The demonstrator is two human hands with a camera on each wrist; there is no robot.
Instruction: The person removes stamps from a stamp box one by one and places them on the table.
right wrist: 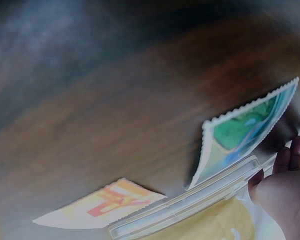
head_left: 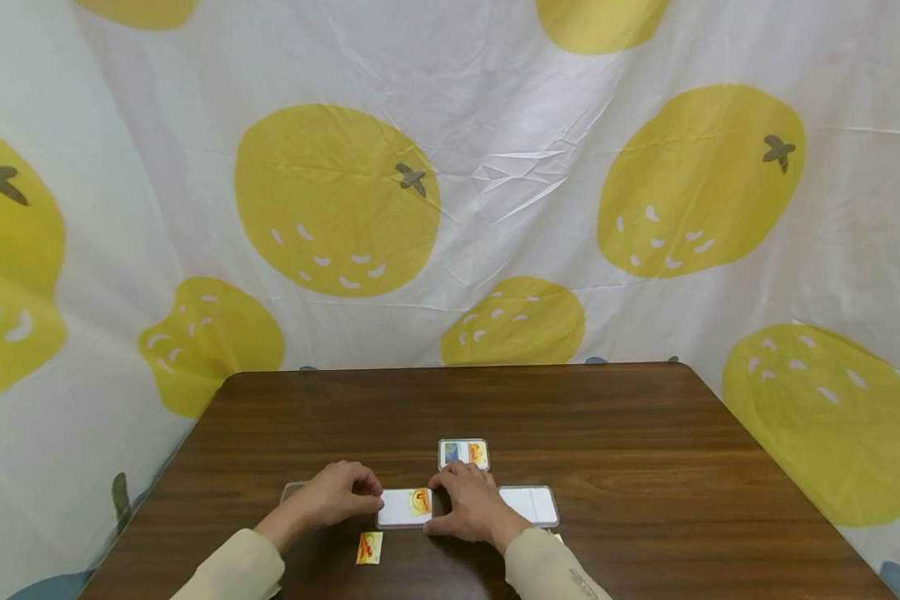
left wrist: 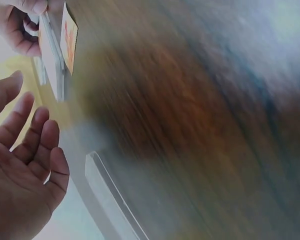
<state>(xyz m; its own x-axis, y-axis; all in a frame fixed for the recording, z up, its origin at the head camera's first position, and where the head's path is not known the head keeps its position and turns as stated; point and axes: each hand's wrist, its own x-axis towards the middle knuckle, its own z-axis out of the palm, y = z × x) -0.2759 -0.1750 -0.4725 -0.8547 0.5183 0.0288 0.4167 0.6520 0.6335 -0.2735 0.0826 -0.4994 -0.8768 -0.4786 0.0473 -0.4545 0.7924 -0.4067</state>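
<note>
On the wood-grain table (head_left: 645, 442), my right hand (head_left: 468, 504) holds the right end of the middle clear stamp case (head_left: 395, 509), its thumb at the near corner and fingers curled to the far one. My left hand (head_left: 333, 492) is at the other end, relaxed, fingers loosely bent apart and holding nothing. The case looks light, stiff and slick, probably plastic, so I'd take it by its edges. On its white insert's right half sits an orange stamp (head_left: 419, 502); a loose stamp (head_left: 370, 548) lies just nearer me, thin and easily creased, best lifted by its margins.
</note>
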